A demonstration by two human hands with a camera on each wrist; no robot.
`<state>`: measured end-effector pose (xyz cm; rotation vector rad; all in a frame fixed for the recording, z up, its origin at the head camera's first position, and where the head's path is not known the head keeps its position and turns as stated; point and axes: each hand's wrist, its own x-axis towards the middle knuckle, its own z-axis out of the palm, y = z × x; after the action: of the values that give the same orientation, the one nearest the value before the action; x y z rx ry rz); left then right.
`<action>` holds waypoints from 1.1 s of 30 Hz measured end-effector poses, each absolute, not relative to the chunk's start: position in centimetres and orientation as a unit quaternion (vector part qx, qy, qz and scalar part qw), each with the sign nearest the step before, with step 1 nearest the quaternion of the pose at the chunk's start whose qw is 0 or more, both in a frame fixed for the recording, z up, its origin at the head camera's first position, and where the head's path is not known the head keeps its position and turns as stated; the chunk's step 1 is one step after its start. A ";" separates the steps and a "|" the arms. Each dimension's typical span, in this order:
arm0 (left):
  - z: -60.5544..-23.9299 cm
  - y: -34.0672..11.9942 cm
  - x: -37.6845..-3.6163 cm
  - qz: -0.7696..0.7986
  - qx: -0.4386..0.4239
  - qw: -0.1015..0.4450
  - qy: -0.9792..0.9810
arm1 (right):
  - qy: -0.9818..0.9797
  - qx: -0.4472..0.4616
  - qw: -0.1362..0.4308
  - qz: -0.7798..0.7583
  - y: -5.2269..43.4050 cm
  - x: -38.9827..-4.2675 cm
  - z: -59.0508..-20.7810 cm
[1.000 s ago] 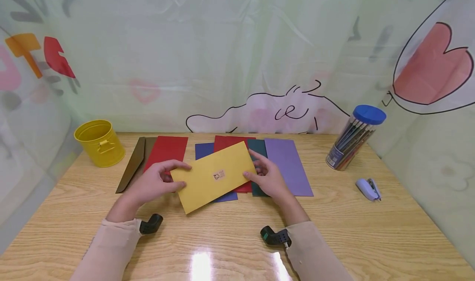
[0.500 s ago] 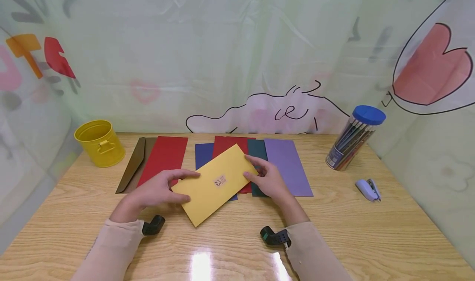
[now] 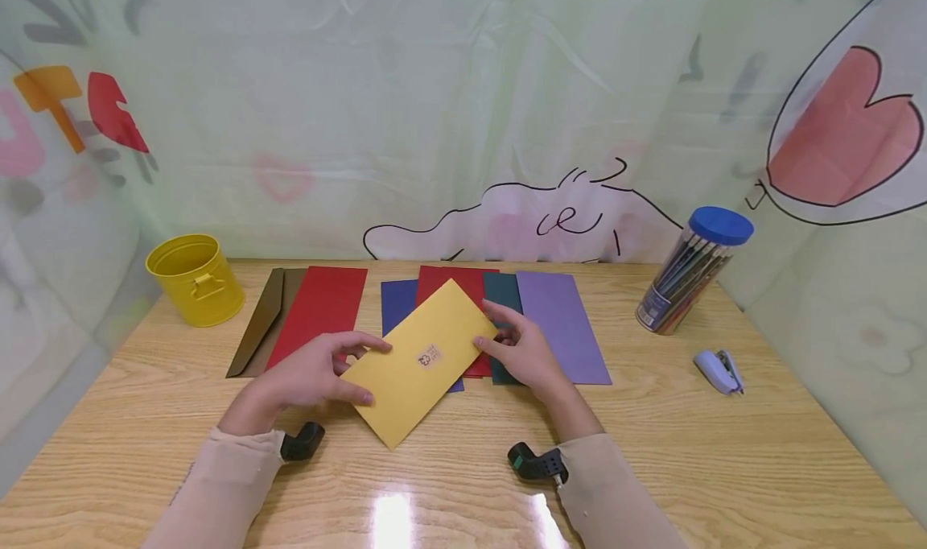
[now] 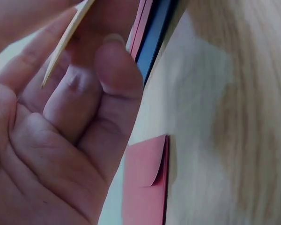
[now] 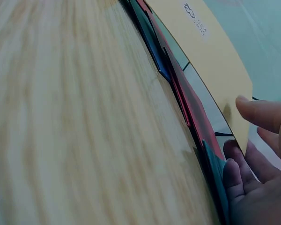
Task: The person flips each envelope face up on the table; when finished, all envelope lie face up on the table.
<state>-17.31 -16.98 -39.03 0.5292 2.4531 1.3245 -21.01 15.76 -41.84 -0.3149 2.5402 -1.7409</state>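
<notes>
we see a yellow envelope (image 3: pixel 420 360) held up over the wooden table (image 3: pixel 652 452), tilted so one corner points down toward us. it has a small brown sticker (image 3: pixel 429 357) in the middle. the left hand (image 3: pixel 307 376) grips its left edge, thumb on top and fingers curled under it. the right hand (image 3: pixel 525 352) pinches its right end, thumb on top and fingers behind. in the left wrist view we see the thin edge of the yellow envelope (image 4: pixel 65 42) sitting between the fingers (image 4: pixel 114 70). in the right wrist view the thumb (image 5: pixel 264 112) sits on the envelope's face, and the other fingers curl under it

under the yellow envelope more envelopes lie flat in a row on the table. from the left there is a brown envelope (image 3: pixel 264 319), a red envelope (image 3: pixel 319 311), a dark blue envelope (image 3: pixel 397 303), another red one (image 3: pixel 456 279), a dark green envelope (image 3: pixel 501 291) and a purple envelope (image 3: pixel 561 324). some of them lie over each other

a yellow metal bucket (image 3: pixel 195 279) stands at the far left of the table. a clear tube of pencils with a blue lid (image 3: pixel 691 271) stands at the far right, and a small pale stapler (image 3: pixel 717 369) lies near it
</notes>
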 end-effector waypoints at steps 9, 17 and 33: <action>-38.3 -18.7 -17.5 0.477 0.118 0.099 0.865 | 0.811 -0.087 0.035 -0.578 15.8 -21.1 -41.9; -37.6 -21.4 -17.7 0.489 0.025 0.041 0.871 | 0.814 -0.093 0.033 -0.573 15.8 -21.1 -42.0; -38.7 -22.2 -18.1 0.439 -0.034 0.065 0.895 | 0.818 -0.095 0.036 -0.566 15.7 -20.9 -41.8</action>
<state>-18.14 -22.17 -38.75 -0.1027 2.7024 1.3248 -20.94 15.74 -41.85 -0.2916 2.5136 -1.7384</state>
